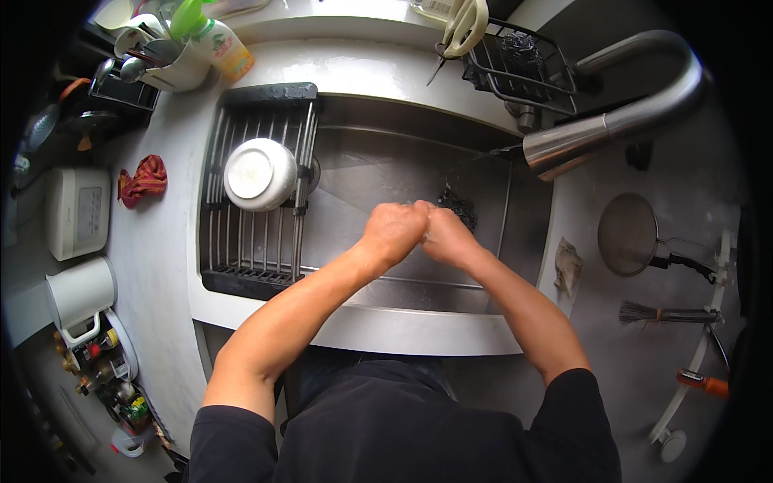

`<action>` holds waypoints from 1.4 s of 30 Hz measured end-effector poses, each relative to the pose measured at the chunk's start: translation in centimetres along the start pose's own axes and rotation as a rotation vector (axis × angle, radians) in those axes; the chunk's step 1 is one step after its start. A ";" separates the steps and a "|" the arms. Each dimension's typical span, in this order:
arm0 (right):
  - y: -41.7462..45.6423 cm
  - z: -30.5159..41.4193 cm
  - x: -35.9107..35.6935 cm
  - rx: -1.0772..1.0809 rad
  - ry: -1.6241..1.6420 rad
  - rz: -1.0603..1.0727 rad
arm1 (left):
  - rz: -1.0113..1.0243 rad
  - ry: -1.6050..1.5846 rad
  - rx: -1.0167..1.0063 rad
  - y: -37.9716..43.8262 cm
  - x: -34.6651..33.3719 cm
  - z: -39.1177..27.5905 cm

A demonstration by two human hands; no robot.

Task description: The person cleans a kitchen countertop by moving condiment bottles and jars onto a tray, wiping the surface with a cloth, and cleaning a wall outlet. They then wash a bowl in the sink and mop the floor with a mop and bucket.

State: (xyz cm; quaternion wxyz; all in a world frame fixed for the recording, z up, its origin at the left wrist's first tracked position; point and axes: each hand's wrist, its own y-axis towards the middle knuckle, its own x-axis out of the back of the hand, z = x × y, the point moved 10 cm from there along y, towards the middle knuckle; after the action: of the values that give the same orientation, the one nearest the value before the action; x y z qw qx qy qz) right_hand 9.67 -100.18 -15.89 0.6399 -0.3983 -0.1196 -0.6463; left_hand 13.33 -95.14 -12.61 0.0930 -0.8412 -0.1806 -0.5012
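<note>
My left hand (395,228) and my right hand (447,236) meet over the stainless steel sink (356,175), both with curled fingers. Their knuckles press together, and the fingertips are hidden underneath. A small pale bit shows between them, too little to tell whether they hold something. The skin looks wet. Just beyond my right hand, a dark glinting patch (457,205) lies on the basin floor; whether it is the drain or a scourer is unclear. From the pull-down faucet (570,142) at the right, a thin water stream (506,150) runs into the basin.
An upturned white bowl (259,174) rests on the metal drying rack (241,241) across the sink's left side. Scissors (468,30) hang from a black wire caddy (519,78) behind. A crumpled rag (567,265) lies at the right rim, a red cloth (143,181) on the left counter.
</note>
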 end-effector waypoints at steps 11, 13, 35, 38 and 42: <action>-5.1 6.7 9.1 0.136 0.307 -0.137 | 0.443 -1.088 0.116 -0.3 8.0 -0.4; -6.6 8.4 11.2 0.171 0.363 -0.088 | 0.357 -1.210 0.134 -0.1 10.3 -0.1; -11.6 11.5 20.1 0.189 0.948 -0.606 | 0.296 -1.420 0.001 0.4 18.4 -5.8; -11.7 12.8 19.4 0.226 1.000 -0.529 | 0.281 -1.649 0.064 -0.3 18.3 -7.2; -12.0 13.5 20.1 0.275 0.926 -0.552 | 0.146 -1.564 0.111 0.2 18.7 -4.4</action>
State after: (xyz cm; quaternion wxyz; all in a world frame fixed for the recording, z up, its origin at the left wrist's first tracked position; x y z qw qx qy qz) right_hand 6.22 -104.13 10.65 0.4785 0.0609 -0.0090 -0.8759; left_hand 17.94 -92.90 5.85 0.0135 -0.9536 -0.1627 0.2532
